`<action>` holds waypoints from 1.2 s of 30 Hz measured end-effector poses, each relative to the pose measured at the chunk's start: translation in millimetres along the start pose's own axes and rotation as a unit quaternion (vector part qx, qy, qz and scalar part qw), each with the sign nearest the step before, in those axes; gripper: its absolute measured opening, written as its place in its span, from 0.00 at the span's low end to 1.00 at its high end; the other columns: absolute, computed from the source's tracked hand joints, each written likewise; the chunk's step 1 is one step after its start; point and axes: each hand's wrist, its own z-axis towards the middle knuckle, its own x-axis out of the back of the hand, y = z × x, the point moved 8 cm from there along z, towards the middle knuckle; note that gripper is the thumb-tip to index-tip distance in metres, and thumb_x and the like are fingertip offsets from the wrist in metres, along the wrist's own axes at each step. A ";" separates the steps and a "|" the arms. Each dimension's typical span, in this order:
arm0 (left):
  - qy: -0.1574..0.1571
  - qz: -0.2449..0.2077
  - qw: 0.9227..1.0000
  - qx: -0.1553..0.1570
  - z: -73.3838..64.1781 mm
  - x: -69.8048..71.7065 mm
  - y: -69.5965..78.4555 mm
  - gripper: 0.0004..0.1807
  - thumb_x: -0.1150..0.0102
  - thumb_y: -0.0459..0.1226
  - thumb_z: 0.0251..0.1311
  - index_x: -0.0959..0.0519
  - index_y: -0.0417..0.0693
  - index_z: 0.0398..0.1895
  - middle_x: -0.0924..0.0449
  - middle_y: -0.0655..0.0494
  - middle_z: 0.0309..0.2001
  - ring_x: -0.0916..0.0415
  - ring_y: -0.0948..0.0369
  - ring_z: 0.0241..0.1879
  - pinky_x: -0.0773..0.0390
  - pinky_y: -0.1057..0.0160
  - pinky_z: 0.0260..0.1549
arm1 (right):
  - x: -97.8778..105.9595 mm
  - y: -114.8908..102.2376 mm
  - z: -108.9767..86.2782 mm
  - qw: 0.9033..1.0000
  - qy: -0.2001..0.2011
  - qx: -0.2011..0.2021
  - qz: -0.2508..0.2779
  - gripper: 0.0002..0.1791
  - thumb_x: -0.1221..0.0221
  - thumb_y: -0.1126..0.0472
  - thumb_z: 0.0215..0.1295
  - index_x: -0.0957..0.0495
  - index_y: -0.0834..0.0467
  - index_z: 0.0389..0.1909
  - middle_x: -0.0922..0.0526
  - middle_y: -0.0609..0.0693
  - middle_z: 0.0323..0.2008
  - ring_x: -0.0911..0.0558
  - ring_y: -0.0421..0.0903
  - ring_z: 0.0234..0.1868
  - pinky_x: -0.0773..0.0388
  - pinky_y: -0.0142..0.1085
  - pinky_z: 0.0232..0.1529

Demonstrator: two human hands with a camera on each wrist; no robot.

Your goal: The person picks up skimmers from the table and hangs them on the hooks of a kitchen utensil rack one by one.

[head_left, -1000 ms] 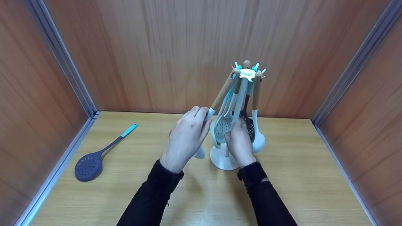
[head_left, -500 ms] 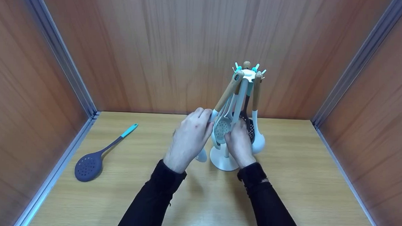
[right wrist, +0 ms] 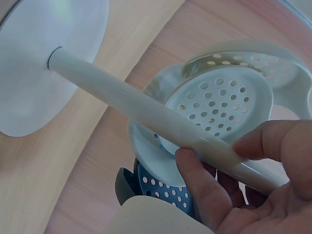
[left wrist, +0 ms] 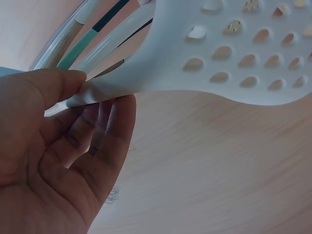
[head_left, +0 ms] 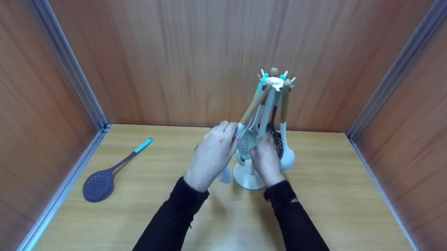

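Observation:
My left hand pinches the white neck of a perforated skimmer between thumb and fingers. Its wooden handle leans up to the right, and its top end overlaps the hook ring of a white utensil stand in the head view. The skimmer's white head hangs low beside the stand's base, partly behind my wrist. With my right hand I grip the stand's post below the hanging utensils. Those include a white perforated skimmer and a white ladle.
A dark skimmer with a turquoise handle lies on the table at the left. Dark perforated utensils also hang on the stand. Wooden panels enclose the back and both sides.
My left hand has shifted slightly right, carrying the skimmer. The top of its handle has moved right, from the ring's left side to in front of it. My right hand stays on the post.

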 end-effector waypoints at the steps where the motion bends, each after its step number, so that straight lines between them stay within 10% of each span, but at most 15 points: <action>1: 0.001 0.003 1.000 -0.001 0.1 -0.5 0.1 0.16 0.30 0.37 0.86 0.15 0.40 0.69 0.09 0.48 0.53 0.07 0.53 0.50 0.03 0.53 0.56 | -0.1 0.2 -0.1 1.000 -0.003 -0.004 0.003 0.33 0.37 0.71 0.78 0.33 0.76 0.79 0.18 0.75 0.67 0.11 0.70 0.67 0.11 0.61 0.71; 27: -0.010 -0.013 1.000 0.012 7.2 -24.4 -0.9 0.19 0.32 0.38 0.87 0.16 0.40 0.72 0.11 0.47 0.54 0.07 0.52 0.52 0.03 0.54 0.56 | 7.7 1.4 -1.5 0.999 -0.028 0.019 0.018 0.31 0.40 0.72 0.84 0.34 0.74 0.82 0.20 0.75 0.72 0.13 0.71 0.72 0.11 0.61 0.74; 36: -0.007 -0.023 1.000 0.007 6.5 -27.5 -0.2 0.20 0.31 0.38 0.87 0.17 0.39 0.73 0.11 0.46 0.55 0.08 0.53 0.51 0.02 0.56 0.54 | 16.2 -7.2 -9.5 0.999 -0.014 0.046 0.006 0.29 0.38 0.71 0.84 0.33 0.79 0.78 0.14 0.77 0.61 0.07 0.71 0.59 0.04 0.59 0.56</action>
